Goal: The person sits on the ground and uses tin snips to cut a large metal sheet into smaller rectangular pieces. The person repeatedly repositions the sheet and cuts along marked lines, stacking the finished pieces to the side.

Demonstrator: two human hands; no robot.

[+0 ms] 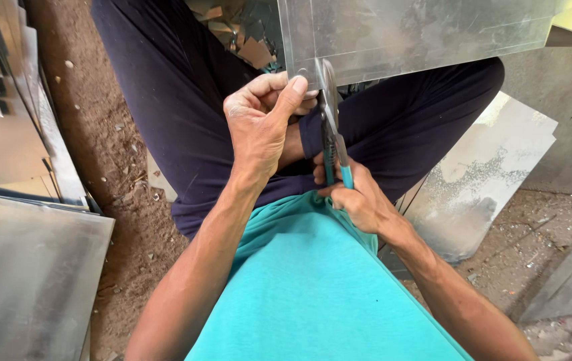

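Two hands work one metal sheet (420, 30) held over the lap. The left hand (259, 124) is closed in a pinch on the sheet's near corner, thumb on top, fingers curled beneath. The right hand (359, 197) is wrapped shut around the teal handles of the tin snips (331, 127), whose blades stand on the sheet's edge just right of the left thumb tip.

Hazards, as judged:
- Blades sit very close to the left thumb — a slip or overshoot could nick it.
- The cut edge is sharp; fingers curled under it could be sliced if the sheet twists.
- Grip on one corner only — the sheet may flex and jam the blades.

No containers are visible. Offcuts (242, 37) lie loose on the ground beyond the left fingers; stacked sheets (25, 267) stand well left of them.
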